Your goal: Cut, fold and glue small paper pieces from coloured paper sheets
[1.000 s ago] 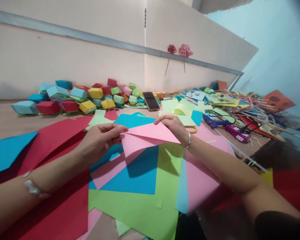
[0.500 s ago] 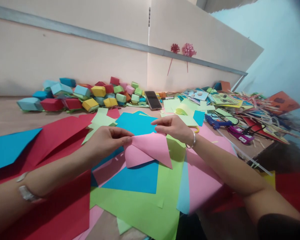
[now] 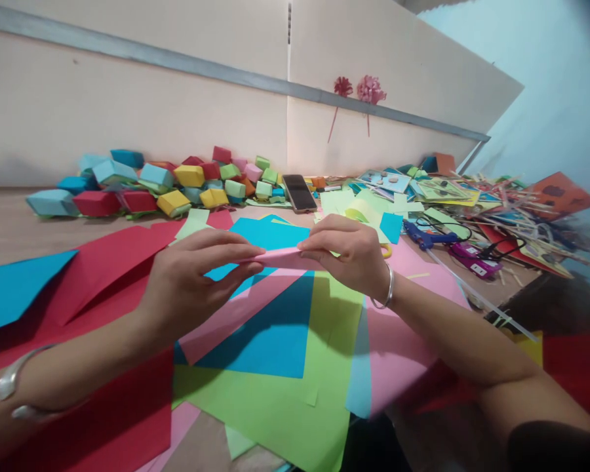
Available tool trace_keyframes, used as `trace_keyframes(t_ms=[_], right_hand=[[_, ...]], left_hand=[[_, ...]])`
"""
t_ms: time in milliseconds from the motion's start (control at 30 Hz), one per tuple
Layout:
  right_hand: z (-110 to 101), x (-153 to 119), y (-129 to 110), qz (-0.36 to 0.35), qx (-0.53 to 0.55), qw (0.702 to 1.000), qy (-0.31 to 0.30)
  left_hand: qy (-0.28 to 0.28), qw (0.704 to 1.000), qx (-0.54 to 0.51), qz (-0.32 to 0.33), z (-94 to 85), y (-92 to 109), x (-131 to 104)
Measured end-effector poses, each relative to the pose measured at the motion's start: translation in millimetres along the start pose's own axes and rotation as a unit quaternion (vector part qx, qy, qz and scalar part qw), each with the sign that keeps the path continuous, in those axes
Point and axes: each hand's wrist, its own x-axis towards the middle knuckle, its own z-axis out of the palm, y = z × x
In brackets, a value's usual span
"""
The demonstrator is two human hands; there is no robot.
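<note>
A folded piece of pink paper [image 3: 282,258] is stretched between my two hands, seen almost edge-on. My left hand [image 3: 204,269] pinches its left end between thumb and fingers. At the right end, my right hand [image 3: 347,252] grips it the same way. Below them a pink paper strip [image 3: 240,314] lies slanted across a blue sheet [image 3: 275,354]. That blue sheet rests on a larger green sheet [image 3: 270,413]. Part of the held paper is hidden behind my fingers.
Red sheets [image 3: 113,406] cover the left side. Small coloured paper boxes [image 3: 187,176] are heaped along the wall, beside a phone [image 3: 299,193]. To the right lie a blue glue gun [image 3: 430,235], a purple power strip [image 3: 474,261] and piled sticks and cards [image 3: 501,196].
The pink paper, earlier a loose curled fold with its flaps facing me, is now a narrow flat band. My hands have turned and pinch both its ends.
</note>
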Motion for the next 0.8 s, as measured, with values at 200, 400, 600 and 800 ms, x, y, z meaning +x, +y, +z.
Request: trace_keyframes(t_ms=[200, 400, 600, 800], right_hand=[[18, -4, -5, -0.081, -0.184, 0.979, -0.041], [35, -8, -17, -0.155, -0.198, 0.962, -0.106], [21, 6, 15, -0.099, -0.154, 0.974, -0.135], [21, 8, 42, -0.046, -0.12, 0.987, -0.1]], left_hand=[[-0.004, 0.988, 0.119, 0.096, -4.9, -5, -8], [-0.043, 0.972, 0.155, 0.169, -4.2, 8, -10], [-0.083, 0.978, 0.176, 0.079, -2.6, 4, 1], [-0.11, 0.967, 0.206, 0.099, 0.7, -7, 5]])
